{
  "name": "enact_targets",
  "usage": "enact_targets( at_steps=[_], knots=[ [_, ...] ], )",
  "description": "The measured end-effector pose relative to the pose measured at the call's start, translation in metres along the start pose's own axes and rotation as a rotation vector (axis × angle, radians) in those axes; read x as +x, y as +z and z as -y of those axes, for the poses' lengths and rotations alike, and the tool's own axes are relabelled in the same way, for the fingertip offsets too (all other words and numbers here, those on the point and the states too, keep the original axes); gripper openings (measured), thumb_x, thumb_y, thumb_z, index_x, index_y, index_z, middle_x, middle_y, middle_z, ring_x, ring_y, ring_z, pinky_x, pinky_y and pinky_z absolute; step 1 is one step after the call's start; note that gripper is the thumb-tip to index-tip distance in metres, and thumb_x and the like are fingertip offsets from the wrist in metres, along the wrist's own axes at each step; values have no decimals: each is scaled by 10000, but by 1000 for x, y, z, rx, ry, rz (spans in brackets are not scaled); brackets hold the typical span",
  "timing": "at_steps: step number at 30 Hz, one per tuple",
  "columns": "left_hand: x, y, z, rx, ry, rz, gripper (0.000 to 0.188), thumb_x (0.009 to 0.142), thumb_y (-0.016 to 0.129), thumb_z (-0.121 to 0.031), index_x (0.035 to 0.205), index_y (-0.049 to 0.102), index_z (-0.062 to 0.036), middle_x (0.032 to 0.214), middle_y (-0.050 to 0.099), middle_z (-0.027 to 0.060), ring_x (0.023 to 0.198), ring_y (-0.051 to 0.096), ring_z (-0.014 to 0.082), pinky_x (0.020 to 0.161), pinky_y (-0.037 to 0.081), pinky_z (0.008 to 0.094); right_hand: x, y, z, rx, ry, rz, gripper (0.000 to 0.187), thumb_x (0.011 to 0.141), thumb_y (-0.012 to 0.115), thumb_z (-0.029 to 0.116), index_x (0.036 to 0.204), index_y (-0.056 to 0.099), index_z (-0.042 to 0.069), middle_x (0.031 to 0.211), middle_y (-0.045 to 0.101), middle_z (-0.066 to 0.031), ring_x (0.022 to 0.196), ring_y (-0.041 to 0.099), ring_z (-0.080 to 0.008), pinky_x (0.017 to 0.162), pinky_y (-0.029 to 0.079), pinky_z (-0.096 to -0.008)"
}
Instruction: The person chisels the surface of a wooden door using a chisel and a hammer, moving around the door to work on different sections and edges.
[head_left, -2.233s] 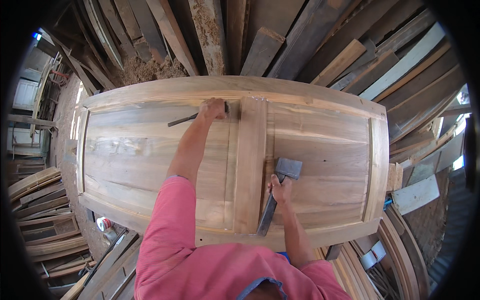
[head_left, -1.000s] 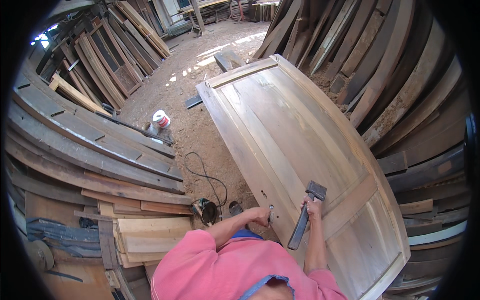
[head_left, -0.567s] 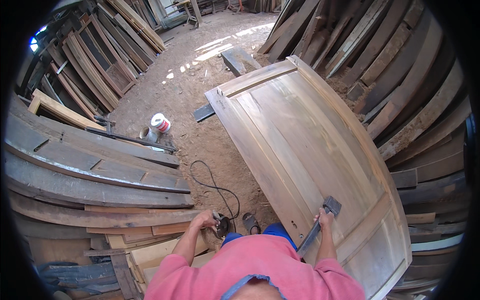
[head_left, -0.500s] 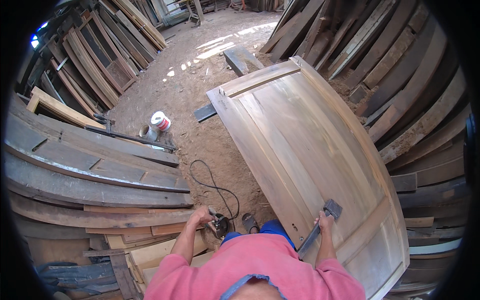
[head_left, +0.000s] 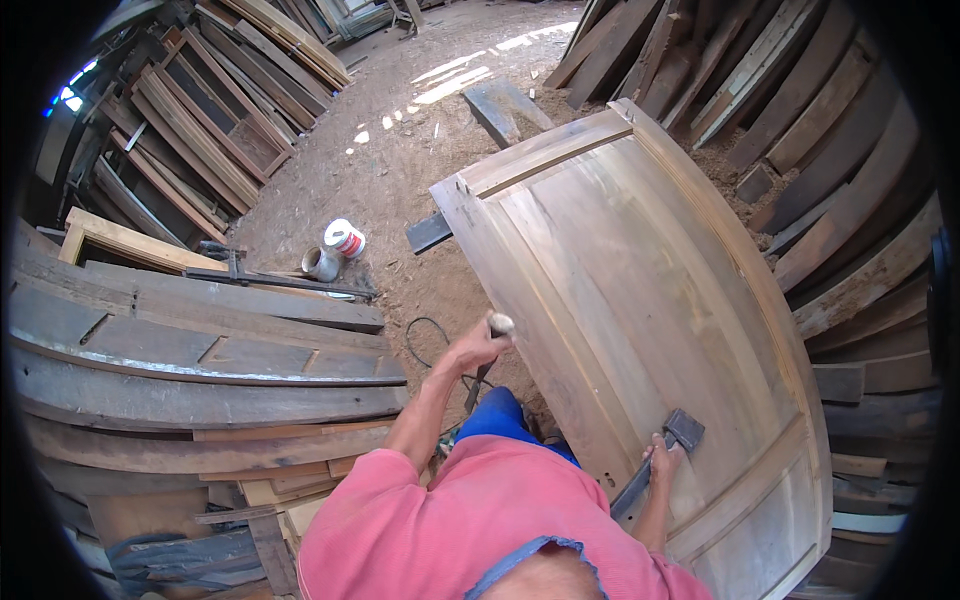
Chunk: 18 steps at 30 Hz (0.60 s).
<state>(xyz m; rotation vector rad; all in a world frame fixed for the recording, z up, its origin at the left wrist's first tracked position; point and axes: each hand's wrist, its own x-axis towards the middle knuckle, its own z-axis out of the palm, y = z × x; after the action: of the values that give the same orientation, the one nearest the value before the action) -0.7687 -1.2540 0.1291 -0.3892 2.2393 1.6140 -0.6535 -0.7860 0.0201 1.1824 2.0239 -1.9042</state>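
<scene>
My left hand point(head_left: 472, 350) is raised beside the near left edge of a wooden door panel point(head_left: 610, 270). It is closed round a chisel point(head_left: 501, 324), whose pale rounded handle end stands above the fist while a dark narrow part hangs below. Over the lower part of the door, my right hand point(head_left: 662, 458) grips a mallet point(head_left: 685, 430) with a dark blocky head. The mallet's thick grey handle point(head_left: 630, 495) slants back toward my body, close to the door's surface. A black cord point(head_left: 425, 322) lies on the ground, partly hidden behind my left forearm.
Stacked timber point(head_left: 220, 340) lines my left side, and leaning boards point(head_left: 850, 200) crowd the right. A white and red bucket point(head_left: 344, 238) stands by a greyish pot point(head_left: 320, 264) on the dirt floor. Wooden blocks point(head_left: 505, 112) show at the door's far end.
My left hand has moved up and right, away from a round dark tool near my knees, and now holds the chisel upright. My right hand still holds the mallet. The view has shifted slightly.
</scene>
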Motion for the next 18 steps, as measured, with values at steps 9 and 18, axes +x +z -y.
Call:
enact_targets(
  at_steps=[9,18],
  knots=[
    [172,-137,-175,-173,398,-177,207,949,714,-198,1004,574,-55,701,612,11,581,574,99,532,475,268,6,165,134,-90,-267,237,194,855,724,150,897,589,17,670,616,-37,577,602,-127,525,487,-308],
    [390,-230,-211,208,409,-136,200,940,724,-240,978,656,-56,792,640,-11,752,585,104,710,500,310,32,373,275,341,-356,207,218,928,720,169,994,567,27,752,582,-33,596,572,-118,545,482,-283]
  ],
)
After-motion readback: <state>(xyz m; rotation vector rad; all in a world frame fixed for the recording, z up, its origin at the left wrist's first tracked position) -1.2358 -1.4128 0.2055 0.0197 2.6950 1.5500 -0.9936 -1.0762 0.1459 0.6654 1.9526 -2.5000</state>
